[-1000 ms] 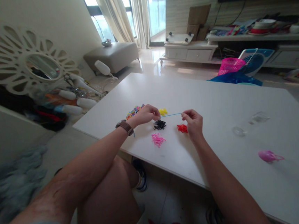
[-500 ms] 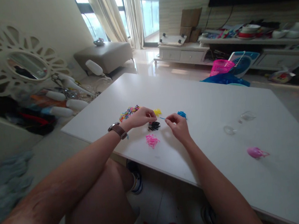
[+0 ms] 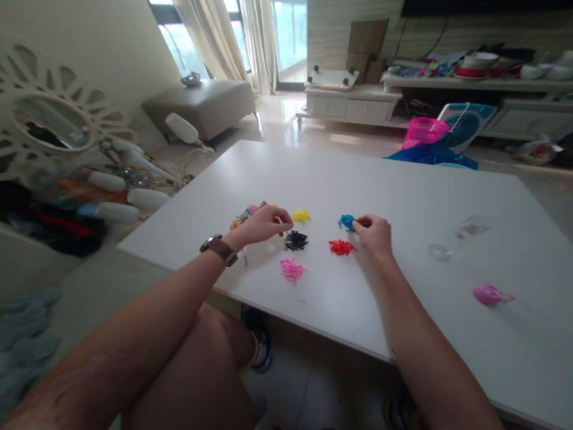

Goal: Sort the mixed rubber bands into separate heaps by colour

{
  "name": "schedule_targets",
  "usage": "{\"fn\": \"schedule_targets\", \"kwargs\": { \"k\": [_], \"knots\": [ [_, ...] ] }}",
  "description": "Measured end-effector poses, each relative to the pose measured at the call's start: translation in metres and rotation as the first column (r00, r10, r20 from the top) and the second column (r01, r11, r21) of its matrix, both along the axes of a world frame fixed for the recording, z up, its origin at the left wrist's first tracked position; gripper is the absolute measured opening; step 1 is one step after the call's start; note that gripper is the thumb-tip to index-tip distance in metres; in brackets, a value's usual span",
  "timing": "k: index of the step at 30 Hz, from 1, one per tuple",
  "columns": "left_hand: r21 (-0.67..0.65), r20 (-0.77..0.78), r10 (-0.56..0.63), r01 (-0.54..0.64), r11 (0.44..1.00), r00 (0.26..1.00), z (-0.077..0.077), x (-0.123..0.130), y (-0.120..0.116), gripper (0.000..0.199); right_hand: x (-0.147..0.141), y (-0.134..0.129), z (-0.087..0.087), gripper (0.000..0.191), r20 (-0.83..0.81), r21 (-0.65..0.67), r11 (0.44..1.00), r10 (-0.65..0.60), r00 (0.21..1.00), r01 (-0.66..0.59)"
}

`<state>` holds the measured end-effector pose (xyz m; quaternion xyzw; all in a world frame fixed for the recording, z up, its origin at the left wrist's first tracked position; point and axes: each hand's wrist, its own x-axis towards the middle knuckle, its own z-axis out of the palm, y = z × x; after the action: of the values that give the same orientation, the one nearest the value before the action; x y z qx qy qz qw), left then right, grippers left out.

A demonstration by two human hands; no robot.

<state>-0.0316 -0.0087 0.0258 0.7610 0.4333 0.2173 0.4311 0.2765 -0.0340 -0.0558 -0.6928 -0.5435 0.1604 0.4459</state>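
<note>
My left hand hovers between the multicoloured pile of small rubber bands and the black pile. Its fingers are curled together, and what they hold, if anything, is hidden. At the right edge of the blue pile, the fingertips of my right hand are pinched together and touch the bands. Whether a single band is between them cannot be made out. Red bands lie just in front of the blue ones. Yellow bands sit behind the black pile, and pink bands in front of it.
On the right of the white table lie a pink pouch-like object, a clear ring-shaped piece and a clear container. One stray blue band lies below my left wrist. A pink basket stands beyond the far edge.
My right hand has moved right, away from my left hand, to the blue pile, uncovering the red pile. The blue band stretched out between the hands is no longer visible there.
</note>
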Motion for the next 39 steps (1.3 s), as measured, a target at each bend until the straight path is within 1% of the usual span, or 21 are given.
{"fn": "schedule_targets", "kwargs": {
  "k": [4, 8, 11, 13, 15, 18, 21, 25, 28, 31, 34, 39],
  "knots": [
    [0.002, 0.003, -0.003, 0.003, 1.0, 1.0, -0.002, -0.003, 0.001, 0.014, 0.001, 0.001, -0.002, 0.018, 0.001, -0.004, 1.0, 0.003, 1.0, -0.003],
    [0.003, 0.003, 0.01, -0.01, 1.0, 1.0, -0.003, -0.005, 0.003, 0.014, 0.002, 0.001, -0.001, 0.015, -0.005, -0.008, 1.0, -0.008, 1.0, 0.008],
    [0.009, -0.003, 0.01, -0.01, 1.0, 1.0, -0.004, -0.006, 0.003, 0.013, 0.003, 0.002, 0.0, 0.014, -0.039, -0.021, 1.0, -0.018, 0.999, 0.017],
    [0.016, -0.013, 0.005, -0.004, 1.0, 1.0, -0.004, -0.006, 0.003, 0.012, 0.003, 0.003, 0.0, 0.016, -0.097, -0.028, 0.999, -0.019, 0.995, 0.017],
    [0.021, -0.025, -0.001, 0.002, 1.0, 1.0, -0.006, -0.004, 0.003, 0.011, 0.0, 0.004, -0.001, 0.02, -0.202, -0.022, 0.999, 0.029, 0.979, -0.034],
    [0.01, -0.01, -0.007, 0.007, 1.0, 1.0, -0.011, 0.002, 0.002, 0.012, -0.008, 0.003, 0.001, 0.027, -0.36, 0.017, 0.984, 0.173, 0.917, -0.179],
    [-0.016, 0.036, 0.008, -0.007, 1.0, 0.999, -0.015, 0.012, 0.0, 0.016, -0.02, -0.002, 0.006, 0.025, -0.419, 0.032, 0.953, 0.286, 0.862, -0.3],
    [-0.04, 0.064, 0.071, -0.069, 0.997, 0.995, -0.017, 0.03, -0.005, 0.021, -0.032, -0.011, 0.016, 0.027, -0.466, 0.032, 0.906, 0.387, 0.796, -0.421],
    [-0.093, 0.104, 0.114, -0.104, 0.99, 0.988, -0.018, 0.042, -0.008, 0.022, -0.036, -0.015, 0.022, 0.03, -0.478, 0.028, 0.886, 0.419, 0.772, -0.463],
    [-0.139, 0.146, 0.131, -0.111, 0.984, 0.98, -0.018, 0.051, -0.011, 0.024, -0.037, -0.017, 0.025, 0.032, -0.484, 0.018, 0.873, 0.434, 0.76, -0.487],
    [-0.134, 0.158, 0.129, -0.108, 0.985, 0.979, -0.017, 0.056, -0.013, 0.023, -0.039, -0.018, 0.026, 0.034, -0.494, 0.022, 0.865, 0.446, 0.747, -0.502],
    [-0.127, 0.174, 0.123, -0.101, 0.987, 0.977, -0.012, 0.06, -0.015, 0.015, -0.042, -0.019, 0.025, 0.033, -0.502, 0.026, 0.857, 0.456, 0.735, -0.514]
  ]
}}
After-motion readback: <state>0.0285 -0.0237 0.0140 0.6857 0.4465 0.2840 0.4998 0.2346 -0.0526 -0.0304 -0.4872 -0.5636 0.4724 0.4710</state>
